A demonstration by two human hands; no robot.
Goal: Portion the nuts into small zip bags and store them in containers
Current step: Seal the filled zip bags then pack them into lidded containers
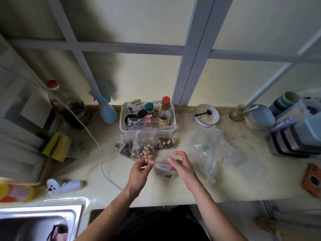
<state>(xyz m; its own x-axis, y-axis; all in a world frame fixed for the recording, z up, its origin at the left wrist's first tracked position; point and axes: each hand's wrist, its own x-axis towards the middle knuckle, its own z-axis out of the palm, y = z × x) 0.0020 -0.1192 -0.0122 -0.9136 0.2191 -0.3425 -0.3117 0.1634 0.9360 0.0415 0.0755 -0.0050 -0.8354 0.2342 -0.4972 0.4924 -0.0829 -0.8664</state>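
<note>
A: Where is the bag that the person works on now?

B: The small zip bag [165, 168] is in front of the white basket [123, 119], nearer to the person, above the counter [234, 185]. It has a red strip along its top and some dark nuts in the bottom.

A: And how are the hands?

B: The left hand [139, 168] pinches the left end of the red strip between thumb and fingertips. The right hand [181, 168] is at the right end of the bag; its fingers are curved and spread a little, with the bag top under them. Whether the right hand really grips the bag, I cannot tell, because the picture is blurred there.

A: Are other portions ready?

B: Yes. Three filled bags [143, 148] lean against the front of the basket, between it and the hands. They hold striped seeds and pale nuts.

A: What is beside the basket?

B: To the right of the basket stands a bowl [206, 117] with pale grains and a black spoon. In front of the bowl, right of the hands, lies a large crumpled clear bag [210, 150]. Far to the right of the basket is a stack of containers [295, 136]. To the left of the basket stands a blue spray bottle [107, 112].
</note>
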